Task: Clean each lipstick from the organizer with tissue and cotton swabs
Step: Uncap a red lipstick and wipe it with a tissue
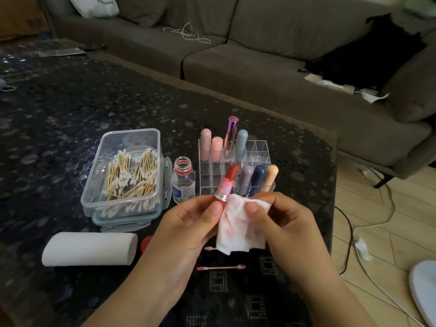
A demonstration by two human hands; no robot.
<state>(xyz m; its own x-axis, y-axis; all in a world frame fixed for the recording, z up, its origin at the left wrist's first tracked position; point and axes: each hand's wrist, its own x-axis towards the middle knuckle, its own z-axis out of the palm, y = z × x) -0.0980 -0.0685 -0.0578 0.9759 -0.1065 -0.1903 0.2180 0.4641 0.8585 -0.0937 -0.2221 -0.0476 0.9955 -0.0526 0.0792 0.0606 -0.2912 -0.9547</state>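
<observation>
With my left hand (188,223) pinching the uncapped red lipstick (227,185) at six o'clock of the clear acrylic organizer (259,149), my right hand (280,220) held the stained white tissue (238,227) beside its collar, best wiped gently below the bullet.

Dim, soft daylight; warped, blurry edges

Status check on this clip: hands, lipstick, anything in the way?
Left hand grips open red lipstick. Right hand pinches stained tissue against its base. Seven capped lipsticks stand in organizer. Nothing obstructing.
</observation>
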